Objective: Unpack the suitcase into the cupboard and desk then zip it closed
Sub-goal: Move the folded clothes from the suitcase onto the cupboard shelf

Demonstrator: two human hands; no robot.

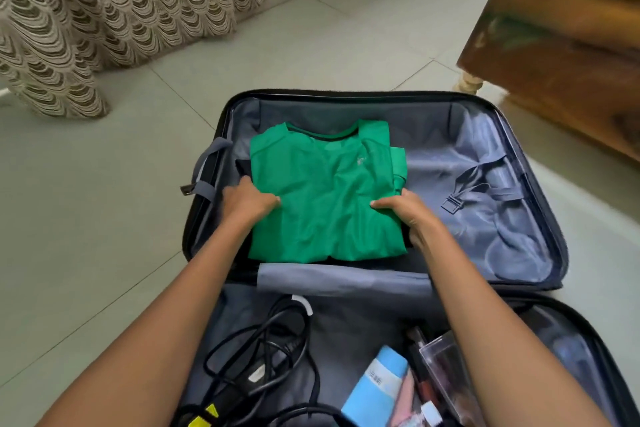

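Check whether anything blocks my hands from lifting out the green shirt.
Nothing visible does. The left hand and right hand grip the green shirt at its edges; nothing lies on it, and the buckle strap lies loose beside it.

1. A domestic room, probably a bedroom, is indicated.
2. A pale tiled floor (104, 218) is laid throughout.
3. A patterned curtain (104, 10) is hung down to floor level.
4. A piece of wooden furniture (571, 45) on a turned leg (469, 81) is seen at right.
5. An open suitcase (519, 156) is laid on the tiles.
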